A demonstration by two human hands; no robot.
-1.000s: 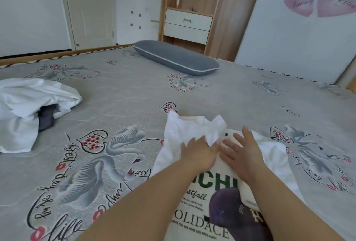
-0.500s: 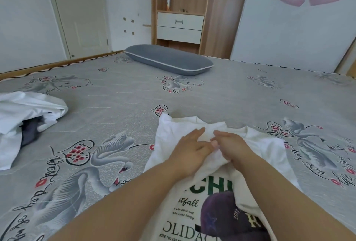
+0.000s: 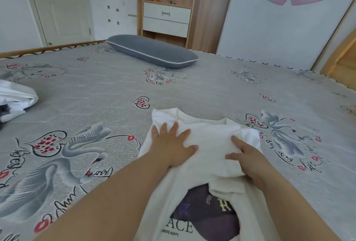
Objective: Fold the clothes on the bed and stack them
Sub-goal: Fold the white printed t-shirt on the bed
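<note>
Left hand (image 3: 171, 147) flat, fingers spread, right hand (image 3: 248, 158) loosely pressing folded-over flap of white printed cotton T-shirt (image 3: 208, 144), lower centre on grey swan-print bed (image 3: 192, 94); neither grip holds, so flap may spring back or crease on release.

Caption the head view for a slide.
Both hands, left hand and right hand, press a folded white T-shirt flat on the bed.

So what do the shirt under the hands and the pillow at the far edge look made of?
Shirt: soft white knit, likely cotton; it creases and bunches under the hands, with a printed graphic. Pillow: matte grey woven cover with pale piping; filling can't be told.
</note>
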